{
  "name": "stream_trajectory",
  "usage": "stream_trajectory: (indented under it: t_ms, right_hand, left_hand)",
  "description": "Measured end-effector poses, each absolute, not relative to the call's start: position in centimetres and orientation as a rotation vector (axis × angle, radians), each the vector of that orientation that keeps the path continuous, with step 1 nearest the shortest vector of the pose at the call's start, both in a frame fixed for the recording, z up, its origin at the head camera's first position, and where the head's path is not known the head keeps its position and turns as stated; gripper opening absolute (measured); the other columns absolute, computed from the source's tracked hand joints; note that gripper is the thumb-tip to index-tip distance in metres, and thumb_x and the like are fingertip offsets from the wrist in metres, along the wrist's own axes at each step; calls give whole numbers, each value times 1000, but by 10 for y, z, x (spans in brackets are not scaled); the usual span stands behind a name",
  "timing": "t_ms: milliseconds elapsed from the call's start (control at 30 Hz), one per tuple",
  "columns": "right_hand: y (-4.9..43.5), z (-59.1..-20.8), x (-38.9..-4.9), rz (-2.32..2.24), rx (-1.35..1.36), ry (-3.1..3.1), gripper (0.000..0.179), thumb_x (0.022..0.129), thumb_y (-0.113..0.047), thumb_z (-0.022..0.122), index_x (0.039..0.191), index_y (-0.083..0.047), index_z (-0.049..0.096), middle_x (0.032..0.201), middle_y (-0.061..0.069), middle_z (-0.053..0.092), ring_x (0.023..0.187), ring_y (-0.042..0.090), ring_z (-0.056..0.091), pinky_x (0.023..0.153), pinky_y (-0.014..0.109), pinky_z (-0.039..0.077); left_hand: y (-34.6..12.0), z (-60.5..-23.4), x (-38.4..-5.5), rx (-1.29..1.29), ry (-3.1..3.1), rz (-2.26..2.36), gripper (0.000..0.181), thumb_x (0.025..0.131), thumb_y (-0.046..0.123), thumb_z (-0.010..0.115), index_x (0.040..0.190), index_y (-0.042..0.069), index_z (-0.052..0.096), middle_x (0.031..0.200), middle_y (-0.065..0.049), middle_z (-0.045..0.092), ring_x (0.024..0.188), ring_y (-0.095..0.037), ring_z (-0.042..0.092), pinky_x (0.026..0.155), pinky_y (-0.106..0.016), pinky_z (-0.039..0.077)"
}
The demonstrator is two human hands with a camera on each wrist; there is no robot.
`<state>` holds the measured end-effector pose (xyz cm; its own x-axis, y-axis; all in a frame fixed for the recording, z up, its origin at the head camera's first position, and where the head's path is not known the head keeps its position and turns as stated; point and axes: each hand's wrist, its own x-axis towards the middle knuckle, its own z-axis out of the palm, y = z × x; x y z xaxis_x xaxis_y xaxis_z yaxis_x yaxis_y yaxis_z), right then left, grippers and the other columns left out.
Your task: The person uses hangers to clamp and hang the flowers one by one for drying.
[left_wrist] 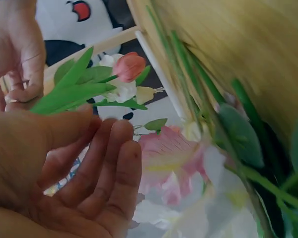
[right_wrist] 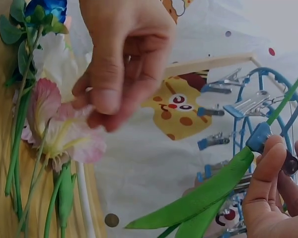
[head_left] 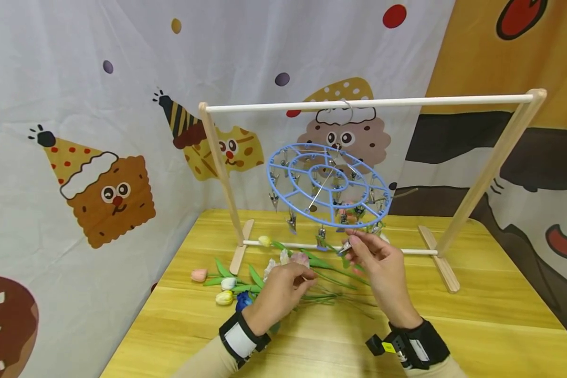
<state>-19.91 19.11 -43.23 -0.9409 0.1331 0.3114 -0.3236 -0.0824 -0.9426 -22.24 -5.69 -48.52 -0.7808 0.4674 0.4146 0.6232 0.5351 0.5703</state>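
In the head view my right hand (head_left: 382,268) is raised to the front rim of a round blue hanging rack (head_left: 333,223), where it pinches a clip (head_left: 344,248). The right wrist view shows that clip's blue tip (right_wrist: 260,137) on a green stem with long leaves (right_wrist: 198,196). A pink tulip (left_wrist: 129,67) with green leaves appears near the right hand in the left wrist view. My left hand (head_left: 283,289) hovers over the loose flowers, fingers loosely bent, with nothing visible in its grasp. Close to it is a pink-and-white flower (left_wrist: 171,158).
A wooden stand (head_left: 491,173) carries the rack from its white top bar (head_left: 382,102). Several metal clips (head_left: 291,221) dangle around the rack. Artificial flowers lie on the wooden table (head_left: 170,325), including a blue flower (head_left: 243,300) and a yellow tulip (head_left: 224,298). A patterned cloth (head_left: 137,63) hangs behind.
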Motion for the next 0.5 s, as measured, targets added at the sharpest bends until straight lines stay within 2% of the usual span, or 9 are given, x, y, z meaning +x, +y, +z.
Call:
stream_trajectory:
  t_ms: [133,333,500]
  right_hand:
    - [198,-435,-199,2112,220,-1876,36,118,-19,73,146,5,74,110,0,87,84,10,81,69,25,70]
    - [207,-439,-196,2090,148,-1909,46,118,-21,73,156,5,69,107,-1,88,87,11,84,75,30,73]
    - [215,-442,-191,2068,93,-1931,51,117,-23,74,158,6,66,120,-3,89,91,12,86,84,30,73]
  left_hand:
    - [-58,-490,-222,-1029,-2567,-742,7,106,18,89,111,13,90,102,1,88,85,-1,75,75,-12,61]
    - [-60,-501,-221,-1085,-2527,-244,16,96,28,99,109,25,90,102,9,87,91,-10,81,83,-33,65]
    - [-60,-505,-218,-1057,-2576,-72,18,94,35,100,108,30,89,103,12,86,94,-11,81,84,-34,59]
